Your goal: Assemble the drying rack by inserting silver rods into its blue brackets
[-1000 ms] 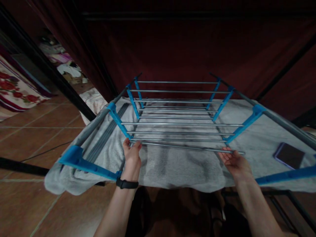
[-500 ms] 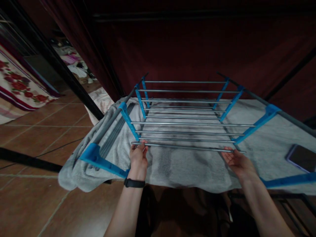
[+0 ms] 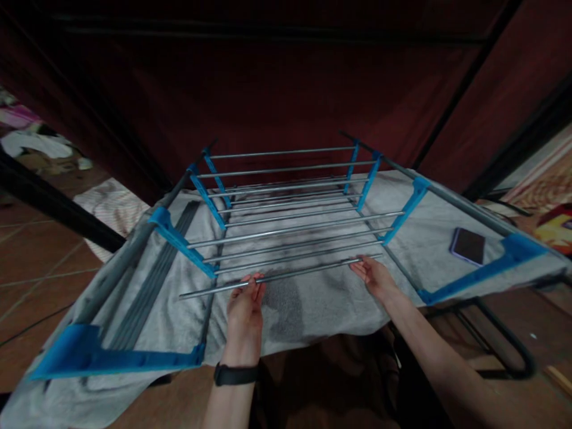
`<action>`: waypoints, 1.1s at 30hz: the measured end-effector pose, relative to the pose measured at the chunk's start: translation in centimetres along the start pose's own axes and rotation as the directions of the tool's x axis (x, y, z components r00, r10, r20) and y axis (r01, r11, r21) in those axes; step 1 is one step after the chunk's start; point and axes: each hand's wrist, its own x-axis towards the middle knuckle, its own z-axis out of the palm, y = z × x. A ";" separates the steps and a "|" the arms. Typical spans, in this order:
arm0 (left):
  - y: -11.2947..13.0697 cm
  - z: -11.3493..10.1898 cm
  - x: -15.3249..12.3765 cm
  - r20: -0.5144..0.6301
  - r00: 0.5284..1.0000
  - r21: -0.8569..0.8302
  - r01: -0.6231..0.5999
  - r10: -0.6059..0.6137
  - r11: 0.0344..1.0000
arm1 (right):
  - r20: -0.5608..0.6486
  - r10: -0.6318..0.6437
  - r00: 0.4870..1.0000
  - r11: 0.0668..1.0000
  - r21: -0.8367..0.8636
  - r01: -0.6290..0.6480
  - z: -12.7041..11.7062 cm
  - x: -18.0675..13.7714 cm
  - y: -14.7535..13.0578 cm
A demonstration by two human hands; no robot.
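A drying rack with blue plastic brackets [image 3: 176, 241] and several thin metal rods lies on a grey towel [image 3: 313, 304]. A loose metal rod [image 3: 286, 275] runs across the near side of the rack, free of the brackets. My left hand [image 3: 245, 310] pinches this rod near its middle left, a black band on the wrist. My right hand [image 3: 373, 275] grips the same rod near its right end. The rod's left end sticks out past the left bracket.
A dark phone [image 3: 468, 245] lies on the towel at the right. Spare grey rods [image 3: 147, 292] lie along the towel's left side. A dark red curtain [image 3: 286, 101] hangs behind. Tiled floor [image 3: 31, 262] and a black bar are at the left.
The view swung to the right. The rod has slid to the left, so its left end now overhangs the left bracket. Both hands still hold it, now closer together.
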 end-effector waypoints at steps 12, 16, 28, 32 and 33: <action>-4.0 3.1 -1.6 0.006 0.987 0.062 0.159 -0.160 0.985 | 0.153 0.051 0.987 0.998 0.019 -0.055 1.0 -0.9 1.5; -5.3 3.5 -1.7 0.027 0.979 0.079 0.201 -0.204 0.976 | 0.164 0.046 0.985 0.997 0.050 -0.055 1.9 -1.5 2.3; -6.3 5.1 -2.9 -0.025 0.973 0.140 0.229 -0.228 0.963 | 0.165 0.077 0.983 0.993 0.079 -0.091 2.5 -3.3 2.6; -6.7 4.8 -3.0 0.013 0.990 0.092 0.141 -0.142 0.986 | 0.196 0.087 0.977 0.992 0.075 -0.103 2.0 -3.7 2.9; -6.9 4.5 -2.9 0.004 0.989 0.084 0.148 -0.149 0.985 | 0.195 0.083 0.977 0.993 0.072 -0.099 1.9 -3.8 3.1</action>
